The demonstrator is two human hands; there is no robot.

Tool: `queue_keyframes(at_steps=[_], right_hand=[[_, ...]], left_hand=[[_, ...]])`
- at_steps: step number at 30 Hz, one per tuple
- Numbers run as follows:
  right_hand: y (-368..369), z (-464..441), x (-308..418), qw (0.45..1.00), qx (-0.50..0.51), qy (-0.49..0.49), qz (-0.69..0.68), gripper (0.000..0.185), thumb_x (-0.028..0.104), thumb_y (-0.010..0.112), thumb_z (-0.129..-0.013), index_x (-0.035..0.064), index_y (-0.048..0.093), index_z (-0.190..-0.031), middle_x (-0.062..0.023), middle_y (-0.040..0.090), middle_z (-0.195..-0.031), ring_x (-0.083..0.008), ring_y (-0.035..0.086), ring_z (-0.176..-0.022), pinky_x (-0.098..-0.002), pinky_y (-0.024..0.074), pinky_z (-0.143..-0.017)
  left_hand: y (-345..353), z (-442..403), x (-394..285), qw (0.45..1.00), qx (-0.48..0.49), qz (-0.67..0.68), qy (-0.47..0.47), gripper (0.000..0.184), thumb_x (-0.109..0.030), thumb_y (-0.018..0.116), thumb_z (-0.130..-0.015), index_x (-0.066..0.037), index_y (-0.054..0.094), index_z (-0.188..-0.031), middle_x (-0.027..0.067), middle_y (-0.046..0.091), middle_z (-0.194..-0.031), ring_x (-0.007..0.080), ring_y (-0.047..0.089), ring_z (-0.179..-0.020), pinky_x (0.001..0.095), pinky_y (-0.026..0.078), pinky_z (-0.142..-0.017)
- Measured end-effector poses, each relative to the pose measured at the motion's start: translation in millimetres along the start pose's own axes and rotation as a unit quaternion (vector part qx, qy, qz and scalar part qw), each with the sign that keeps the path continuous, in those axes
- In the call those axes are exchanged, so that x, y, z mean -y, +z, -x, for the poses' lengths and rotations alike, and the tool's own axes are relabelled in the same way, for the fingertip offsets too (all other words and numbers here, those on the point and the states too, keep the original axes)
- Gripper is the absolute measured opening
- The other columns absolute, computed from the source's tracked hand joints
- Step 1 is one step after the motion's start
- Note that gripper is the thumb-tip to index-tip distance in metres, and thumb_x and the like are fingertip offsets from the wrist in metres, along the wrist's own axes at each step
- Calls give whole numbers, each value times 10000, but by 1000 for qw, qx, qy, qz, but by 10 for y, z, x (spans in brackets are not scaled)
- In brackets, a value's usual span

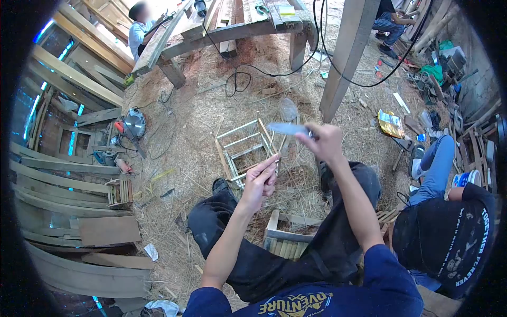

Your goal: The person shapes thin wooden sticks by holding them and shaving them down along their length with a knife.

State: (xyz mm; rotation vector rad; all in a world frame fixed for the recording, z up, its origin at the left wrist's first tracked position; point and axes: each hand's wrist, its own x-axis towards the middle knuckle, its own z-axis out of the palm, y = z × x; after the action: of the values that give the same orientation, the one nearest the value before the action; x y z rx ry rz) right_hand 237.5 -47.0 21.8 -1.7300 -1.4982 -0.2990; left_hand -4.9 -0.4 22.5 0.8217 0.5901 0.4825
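Note:
My right hand [324, 143] is closed around the handle of a knife [287, 128], whose broad pale blade points left and is slightly blurred. Lower and to the left, my left hand [260, 182] pinches a thin bamboo strip [272, 146] that slants up toward the blade. Whether the edge touches the strip I cannot tell. Just beyond my left hand, a small frame of light slats [228, 161] stands on the straw-covered floor. Between my legs is a low stool [273, 233] with a slatted bamboo top.
A circular saw [134, 124] lies at left near stacked boards [71, 169]. Ahead stand a wooden workbench [232, 33] and a post [348, 58] with hanging cable. A person in black [449, 232] sits close at right; two others are farther back. A yellow bag [391, 124] lies right.

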Motion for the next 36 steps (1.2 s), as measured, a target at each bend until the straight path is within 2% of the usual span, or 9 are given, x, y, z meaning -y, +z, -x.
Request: queue_keyframes(at_steps=[4,5,8,9,13,16,22,29,36], right_hand=[[0,198,214,993,84,-85,-20,422,553,762,-766,138,713,-822,-46,590,-513,-234,609,-463,-364,473,-485],[-22,224,313,988,129,-79,-24,419,518,762,-792,107,728,-866,-86,623,-575,-233,626,-503,-358,483,-515],[197,244,295,951,125,96,-266,417,483,745,-827,79,737,-930,-139,657,-666,-202,639,-547,-340,475,-529],[87,175,336,921,194,162,-296,388,407,707,-893,46,717,-1037,-107,674,-732,-117,603,-586,-293,450,-543],[109,154,292,826,230,204,-472,359,330,624,-984,-2,652,-1116,31,600,-838,-22,480,-680,-214,388,-577],[110,175,257,787,218,251,-520,361,351,611,-989,8,656,-1093,35,601,-838,-18,465,-669,-205,359,-558],[-3,103,277,795,222,243,-509,361,380,596,-995,28,658,-1045,56,561,-749,-10,427,-611,-203,317,-513],[-34,63,92,798,114,275,-524,371,418,574,-1002,57,653,-1027,97,450,-618,-8,340,-488,-217,265,-453],[102,201,341,774,278,233,-519,311,358,611,-988,53,632,-1045,76,532,-702,-2,399,-562,-213,295,-477]], left_hand=[[-66,-41,44,999,13,-33,7,348,-173,540,-1026,-74,573,-1357,-38,437,-694,14,285,-480,203,194,-413],[-71,-55,49,999,7,-40,9,369,-174,539,-1026,-81,552,-1383,-38,441,-697,13,286,-482,202,199,-414],[-51,-85,74,998,-10,-66,18,414,-174,539,-1028,-93,511,-1432,-37,456,-707,10,291,-487,196,215,-419],[-22,-82,77,997,-13,-78,25,413,-174,540,-1028,-93,512,-1431,-37,462,-711,9,294,-488,195,222,-421],[47,-88,53,993,-20,-114,37,399,-159,540,-1027,-85,526,-1419,-25,516,-730,2,330,-507,180,254,-442],[51,-107,98,990,-13,-130,48,387,-158,539,-1027,-74,538,-1405,-18,538,-735,-1,343,-514,174,261,-449],[79,-90,74,992,1,-125,33,381,-154,546,-1023,-45,543,-1388,-15,537,-758,-5,327,-514,175,253,-451],[11,-95,47,987,1,-160,30,323,-165,561,-1017,-37,599,-1311,-25,560,-779,-8,358,-522,162,260,-447],[0,-119,110,989,-24,-131,57,298,-154,574,-1007,-28,618,-1273,-25,559,-795,-4,384,-580,171,282,-472]])
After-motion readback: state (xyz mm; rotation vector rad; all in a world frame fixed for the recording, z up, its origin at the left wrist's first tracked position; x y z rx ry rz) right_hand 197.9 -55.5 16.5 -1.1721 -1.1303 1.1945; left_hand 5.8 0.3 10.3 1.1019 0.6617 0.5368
